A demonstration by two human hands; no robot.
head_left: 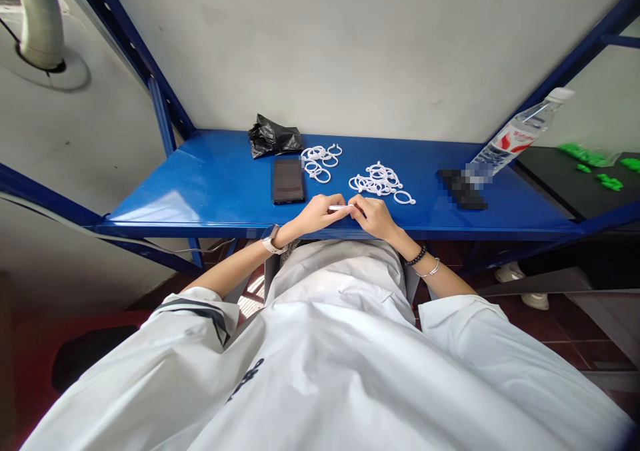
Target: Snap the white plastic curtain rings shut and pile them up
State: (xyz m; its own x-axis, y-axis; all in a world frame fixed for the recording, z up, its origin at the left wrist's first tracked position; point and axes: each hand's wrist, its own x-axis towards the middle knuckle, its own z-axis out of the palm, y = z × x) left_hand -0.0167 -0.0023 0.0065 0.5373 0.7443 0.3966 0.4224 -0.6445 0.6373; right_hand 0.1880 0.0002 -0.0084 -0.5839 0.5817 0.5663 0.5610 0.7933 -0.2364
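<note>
Close to the shelf's front edge, my left hand [319, 214] and my right hand [373, 216] meet, with fingers closed on one white plastic ring [340, 208] seen edge-on between them. It looks like a curtain ring; most of it is hidden by the fingers. Just beyond my right hand lies a loose pile of similar white rings [375, 181], with a single ring [405, 198] at its right side. A second, smaller group of rings [320, 161] lies farther back on the left, and some of these have a gap in the loop.
The blue metal shelf [210, 178] backs onto a white wall. On it are a dark phone-like slab [289, 181], a crumpled black plastic bag [273, 136], a water bottle [520, 134] and a blurred black object [463, 190]. Green pieces [590, 154] lie on a dark surface at right.
</note>
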